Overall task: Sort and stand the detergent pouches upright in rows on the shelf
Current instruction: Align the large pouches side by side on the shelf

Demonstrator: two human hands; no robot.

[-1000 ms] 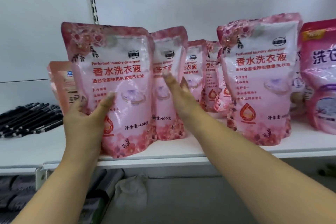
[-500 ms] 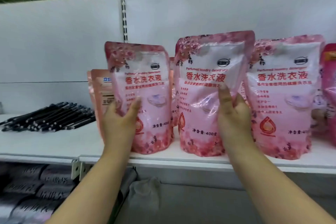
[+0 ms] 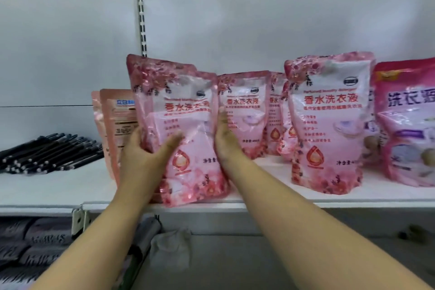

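Pink film printed with flowers covers the front pouch (image 3: 186, 139), which is stood at the front edge of the white shelf (image 3: 270, 203) and tilted a little to the left. It is gripped by the left hand (image 3: 150, 155) — thumb curled across the printed face, fingers wrapped round the left edge. The right hand (image 3: 226, 139) is laid flat against the pouch's right edge, fingers straight and pointing up, nothing held in it.

Just behind the right hand a second pink pouch (image 3: 244, 110) is seen upright, and more of the same kind are lined up behind it toward the back panel. Further right, apart from the held one, another large pink pouch (image 3: 327, 125) is stood upright near the shelf edge. Beside it, at the frame's right side, a magenta and lilac bag (image 3: 407, 125) is partly cut off. To the left of the held pouch, salmon-coloured packets (image 3: 117, 125) are stood upright, touching it or nearly so — which, cannot be told. Black pens (image 3: 49, 153) are piled on the shelf at far left.
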